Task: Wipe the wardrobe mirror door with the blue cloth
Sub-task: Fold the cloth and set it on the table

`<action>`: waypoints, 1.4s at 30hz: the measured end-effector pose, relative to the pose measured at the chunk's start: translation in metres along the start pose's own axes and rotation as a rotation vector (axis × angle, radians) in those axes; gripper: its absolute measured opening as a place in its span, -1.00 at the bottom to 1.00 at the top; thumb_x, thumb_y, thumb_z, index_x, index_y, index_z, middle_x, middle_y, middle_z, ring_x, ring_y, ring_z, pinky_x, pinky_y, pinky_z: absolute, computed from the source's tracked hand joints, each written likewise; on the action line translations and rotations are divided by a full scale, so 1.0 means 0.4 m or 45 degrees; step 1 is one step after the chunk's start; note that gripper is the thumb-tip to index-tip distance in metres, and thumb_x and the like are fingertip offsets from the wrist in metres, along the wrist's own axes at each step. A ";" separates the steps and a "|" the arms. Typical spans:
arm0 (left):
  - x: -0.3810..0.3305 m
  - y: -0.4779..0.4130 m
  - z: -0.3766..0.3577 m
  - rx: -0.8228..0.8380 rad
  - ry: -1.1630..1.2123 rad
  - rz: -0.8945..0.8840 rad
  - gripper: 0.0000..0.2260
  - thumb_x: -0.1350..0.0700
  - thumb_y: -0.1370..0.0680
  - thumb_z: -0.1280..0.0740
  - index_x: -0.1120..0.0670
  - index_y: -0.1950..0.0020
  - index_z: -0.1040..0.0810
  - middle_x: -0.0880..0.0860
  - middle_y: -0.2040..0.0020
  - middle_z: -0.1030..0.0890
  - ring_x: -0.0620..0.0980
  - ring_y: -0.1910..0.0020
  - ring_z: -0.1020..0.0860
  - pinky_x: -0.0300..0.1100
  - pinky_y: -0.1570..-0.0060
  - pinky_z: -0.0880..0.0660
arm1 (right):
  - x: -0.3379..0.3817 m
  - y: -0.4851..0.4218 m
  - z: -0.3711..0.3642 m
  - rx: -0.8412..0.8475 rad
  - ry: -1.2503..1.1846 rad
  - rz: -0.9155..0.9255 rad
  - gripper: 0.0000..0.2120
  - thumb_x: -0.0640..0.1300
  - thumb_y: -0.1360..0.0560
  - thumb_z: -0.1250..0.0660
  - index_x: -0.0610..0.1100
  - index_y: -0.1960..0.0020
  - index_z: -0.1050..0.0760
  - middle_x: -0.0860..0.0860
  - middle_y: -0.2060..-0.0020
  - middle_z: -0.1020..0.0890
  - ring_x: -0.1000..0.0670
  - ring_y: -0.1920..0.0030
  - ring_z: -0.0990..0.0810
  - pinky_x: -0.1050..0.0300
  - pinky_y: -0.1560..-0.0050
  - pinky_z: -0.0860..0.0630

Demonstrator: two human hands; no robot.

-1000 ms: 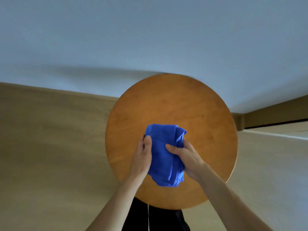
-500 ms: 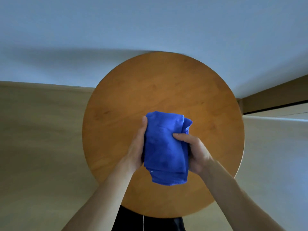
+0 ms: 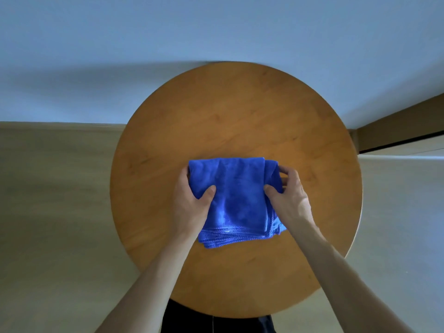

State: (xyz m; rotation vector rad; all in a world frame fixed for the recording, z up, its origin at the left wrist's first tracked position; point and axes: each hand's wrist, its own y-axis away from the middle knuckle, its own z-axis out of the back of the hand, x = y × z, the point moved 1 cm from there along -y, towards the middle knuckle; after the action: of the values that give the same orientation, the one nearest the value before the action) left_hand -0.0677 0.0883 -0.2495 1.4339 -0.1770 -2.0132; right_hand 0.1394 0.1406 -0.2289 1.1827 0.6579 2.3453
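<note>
item: blue cloth (image 3: 236,200), folded, at the middle of the round wooden table (image 3: 240,111) — my left hand (image 3: 192,200) and right hand (image 3: 289,200) grip its sides. step: readying cloth. next — lift it, find the mirror door, unseen here.

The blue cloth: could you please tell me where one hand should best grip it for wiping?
Probably grip the blue cloth by its side folds, from the near side with thumb on top, as the left hand and right hand do. Loose stitched hems fan out at the near end; pinching those would let layers slip.
</note>
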 end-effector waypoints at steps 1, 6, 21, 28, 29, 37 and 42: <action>0.001 0.009 -0.008 0.000 -0.076 -0.037 -0.39 0.14 -0.50 -0.50 -0.11 -0.49 -0.34 -0.21 -0.33 -0.48 -0.32 -0.27 -0.45 -0.25 -0.30 -0.44 | -0.005 0.006 -0.008 -0.058 0.058 0.059 -0.48 -0.02 -0.51 -0.36 0.16 -0.42 -0.27 0.13 -0.21 -0.54 0.08 -0.09 -0.58 0.15 0.08 -0.45; 0.004 0.054 -0.025 -0.079 -0.432 -0.227 -0.06 -0.03 -0.46 -0.55 0.01 -0.68 -0.04 0.07 -0.44 -0.28 -0.19 -0.39 -0.26 -0.10 -0.35 -0.31 | -0.014 0.058 -0.056 -0.113 0.323 0.335 -0.26 0.13 -0.48 -0.42 0.30 -0.53 -0.08 0.08 -0.35 -0.28 0.00 -0.31 -0.33 0.04 0.01 -0.48; 0.061 0.071 -0.083 0.029 -1.240 -0.397 -0.36 -0.25 -0.67 0.14 0.04 -0.68 0.12 0.17 -0.67 0.19 0.17 -0.66 0.12 0.18 -0.59 -0.09 | 0.000 0.046 -0.091 -0.199 0.631 0.373 -0.38 0.06 -0.52 -0.41 -0.04 -0.48 -0.23 0.01 -0.19 -0.47 -0.05 -0.16 -0.45 0.17 0.12 -0.38; 0.093 0.064 -0.062 -0.019 -1.241 -0.498 -0.41 -0.22 -0.70 0.09 0.01 -0.68 -0.01 0.12 -0.69 0.08 0.15 -0.66 0.02 0.20 -0.54 -0.20 | 0.013 -0.022 -0.023 0.032 0.180 0.151 -0.58 -0.14 -0.49 -0.47 0.05 -0.26 -0.39 0.01 0.20 -0.58 0.06 0.14 -0.56 0.23 0.23 -0.40; 0.096 0.063 -0.061 -0.012 -1.254 -0.505 -0.41 -0.21 -0.70 0.06 0.00 -0.69 -0.01 0.12 -0.69 0.08 0.16 -0.66 0.03 0.21 -0.54 -0.19 | 0.012 -0.025 -0.017 0.044 0.191 0.139 -0.61 -0.12 -0.48 -0.47 0.04 -0.23 -0.41 0.02 0.20 -0.58 0.08 0.14 -0.56 0.24 0.25 -0.38; 0.102 0.071 -0.057 0.002 -1.294 -0.524 -0.31 -0.26 -0.63 -0.06 0.04 -0.68 -0.02 0.18 -0.68 0.10 0.16 -0.66 0.04 0.20 -0.56 -0.13 | 0.010 -0.004 -0.012 0.066 0.512 0.088 -0.51 0.26 -0.56 -0.26 -0.12 0.29 -0.34 0.07 0.47 -0.43 -0.03 0.39 -0.44 0.09 0.39 -0.29; 0.080 0.089 -0.088 -0.024 -1.352 -0.645 -0.35 0.01 -0.60 -0.13 0.15 -0.67 -0.08 0.19 -0.68 0.00 0.11 -0.66 0.03 0.18 -0.59 -0.09 | -0.009 -0.002 -0.019 0.033 0.394 -0.032 -0.55 0.14 -0.59 -0.25 -0.12 0.32 -0.26 0.04 0.51 -0.34 -0.04 0.44 -0.34 0.10 0.41 -0.25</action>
State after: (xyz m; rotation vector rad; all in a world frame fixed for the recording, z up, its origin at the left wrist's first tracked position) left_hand -0.0272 0.0511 -0.2723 0.2538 -0.2482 -3.0034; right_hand 0.1353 0.1375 -0.2357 0.8215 0.8013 2.5289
